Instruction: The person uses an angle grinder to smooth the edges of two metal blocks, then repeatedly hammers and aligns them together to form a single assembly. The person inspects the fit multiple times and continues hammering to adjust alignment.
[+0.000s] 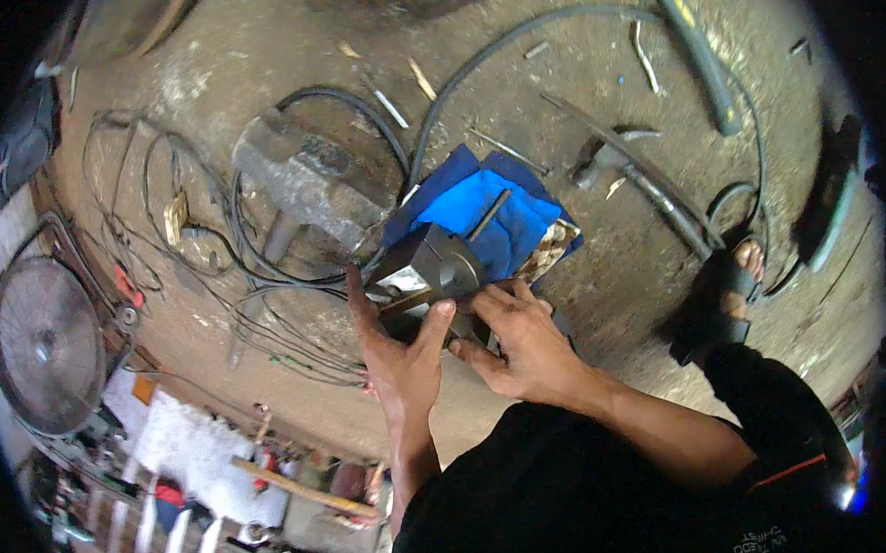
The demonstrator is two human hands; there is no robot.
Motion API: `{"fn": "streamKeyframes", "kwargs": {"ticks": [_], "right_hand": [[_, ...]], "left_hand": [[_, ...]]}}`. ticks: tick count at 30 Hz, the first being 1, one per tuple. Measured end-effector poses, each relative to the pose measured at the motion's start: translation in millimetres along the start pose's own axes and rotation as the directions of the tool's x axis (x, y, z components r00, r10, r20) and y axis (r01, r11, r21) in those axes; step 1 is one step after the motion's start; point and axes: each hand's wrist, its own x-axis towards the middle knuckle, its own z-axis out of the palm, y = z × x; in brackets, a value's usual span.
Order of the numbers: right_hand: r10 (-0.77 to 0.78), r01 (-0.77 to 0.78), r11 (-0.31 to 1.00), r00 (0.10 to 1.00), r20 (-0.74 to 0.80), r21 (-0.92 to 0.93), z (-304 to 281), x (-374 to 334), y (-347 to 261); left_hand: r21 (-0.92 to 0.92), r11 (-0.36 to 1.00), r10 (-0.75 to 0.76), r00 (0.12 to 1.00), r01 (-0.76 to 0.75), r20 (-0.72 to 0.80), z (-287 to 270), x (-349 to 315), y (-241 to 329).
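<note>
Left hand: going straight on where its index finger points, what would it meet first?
For the left hand, probably the black cable by its fingertip, then the grey metal block; depth is unclear.

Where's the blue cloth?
In the head view, the blue cloth is on the floor just right of the middle, beyond the dark metal block and left of the hammer.

Open floor (621,317) right of the right hand (532,342), metal block (441,247) smack ahead, cables (281,279) left of the left hand (405,367); room underneath, can't really tell.
</note>
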Motion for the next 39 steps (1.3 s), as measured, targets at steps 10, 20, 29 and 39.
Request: {"fn": "streamKeyframes", "kwargs": {"ticks": [10,20,29,39], "right_hand": [[0.263,-0.272,0.954,0.961,0.081,0.129,12,0,-9],[0.082,-0.083,0.995,0.996,-0.022,-0.056,18,5,-38],[0.199,-0.201,0.978,0.979,-0.034,-0.064,6,22,-40],[0.215,-0.218,0.976,0.971,-0.109,-0.014,-10,20,-27]], "left_hand": [[-0.437,0.877,-0.16,0.979,0.199,0.124,-20,-17,-82],[-0.627,0.715,-0.2,0.95,0.31,0.241,-11,-9,-77],[-0.589,0.799,-0.061,0.99,0.125,0.127,9,-11,-71],[-0.045,0.998,0.029,0.988,-0.036,-0.151,45,-38,-43]]}}
